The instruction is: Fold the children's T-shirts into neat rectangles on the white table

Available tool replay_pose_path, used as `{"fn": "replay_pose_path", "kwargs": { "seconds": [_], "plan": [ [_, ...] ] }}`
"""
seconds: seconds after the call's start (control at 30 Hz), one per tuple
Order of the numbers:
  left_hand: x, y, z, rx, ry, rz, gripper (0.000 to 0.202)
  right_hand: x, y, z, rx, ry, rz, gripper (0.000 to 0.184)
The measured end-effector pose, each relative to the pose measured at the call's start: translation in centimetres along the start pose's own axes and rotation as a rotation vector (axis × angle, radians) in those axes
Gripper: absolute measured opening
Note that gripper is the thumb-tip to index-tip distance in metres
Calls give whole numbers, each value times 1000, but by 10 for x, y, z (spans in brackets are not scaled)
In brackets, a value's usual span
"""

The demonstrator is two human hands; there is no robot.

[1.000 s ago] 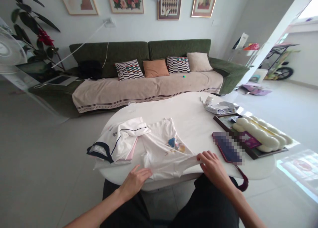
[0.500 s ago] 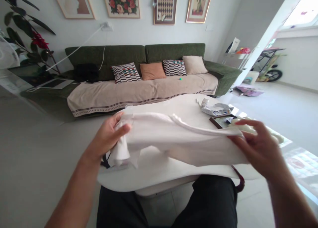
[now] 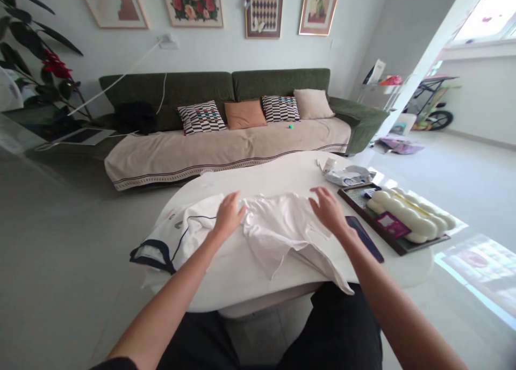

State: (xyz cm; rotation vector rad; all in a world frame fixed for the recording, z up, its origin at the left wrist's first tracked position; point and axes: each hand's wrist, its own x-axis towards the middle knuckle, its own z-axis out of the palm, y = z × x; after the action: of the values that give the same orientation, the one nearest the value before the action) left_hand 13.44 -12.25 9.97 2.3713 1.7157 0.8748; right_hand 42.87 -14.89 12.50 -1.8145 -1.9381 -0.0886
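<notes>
A plain white garment (image 3: 282, 222) lies rumpled across the white table, its lower right corner hanging past the front edge near my knee. My left hand (image 3: 229, 215) is at its left side, fingers and thumb apart. On the right side of the cloth, my right hand (image 3: 327, 211) also has its fingers apart and grips nothing. Whether the fingertips touch the fabric is hard to tell. To the left, partly behind my left forearm, a white shirt with navy trim (image 3: 189, 227) reaches over the table's edge.
Right of my right forearm lies a dark blue phone (image 3: 365, 238). Beyond it, a dark-rimmed tray (image 3: 399, 247) holds a cream-coloured puffy item (image 3: 407, 211). A crumpled plastic packet (image 3: 349, 175) sits at the back of the white table (image 3: 258, 182). A green sofa (image 3: 278, 80) stands behind.
The white garment, stretched in the air between both hands before, has come down onto the table. Both hands let go of it and moved inward. The navy-trimmed shirt, phone and tray now show.
</notes>
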Motion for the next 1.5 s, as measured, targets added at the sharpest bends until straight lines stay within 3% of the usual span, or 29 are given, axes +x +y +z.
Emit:
{"fn": "replay_pose_path", "kwargs": {
  "seconds": [0.07,0.13,0.2,0.33,0.5,0.67,0.83,0.97,1.1,1.2,1.33,1.5],
  "plan": [
    [-46,6,36,-39,-278,103,44,-46,-1,36,13,-166,-64,29],
    [-87,11,63,-30,-490,127,54,-89,0,67,6,-271,-69,34],
    [-115,13,78,-10,-532,137,55,-123,4,87,-34,-347,-30,43],
    [-132,7,71,-18,-547,164,46,-156,15,94,-54,-438,-21,50],
    [-136,-10,39,-62,-525,144,34,-173,21,70,48,-353,-91,22],
    [-158,-12,18,-129,-442,41,32,-192,21,51,270,-344,95,16],
    [-186,-8,21,-109,-293,-146,28,-216,20,62,208,-339,1,29],
    [-200,-5,34,-87,-239,-225,36,-234,23,74,146,-301,29,19],
    [-189,-2,40,-58,-204,-252,34,-224,29,67,255,-142,194,18],
    [-157,0,39,19,-178,-164,29,-194,32,60,224,-26,208,23],
    [-108,4,49,50,-201,27,31,-155,24,74,159,-121,4,32],
    [-87,-3,90,33,-422,192,43,-134,19,116,-91,-270,-69,44]
  ]
}}
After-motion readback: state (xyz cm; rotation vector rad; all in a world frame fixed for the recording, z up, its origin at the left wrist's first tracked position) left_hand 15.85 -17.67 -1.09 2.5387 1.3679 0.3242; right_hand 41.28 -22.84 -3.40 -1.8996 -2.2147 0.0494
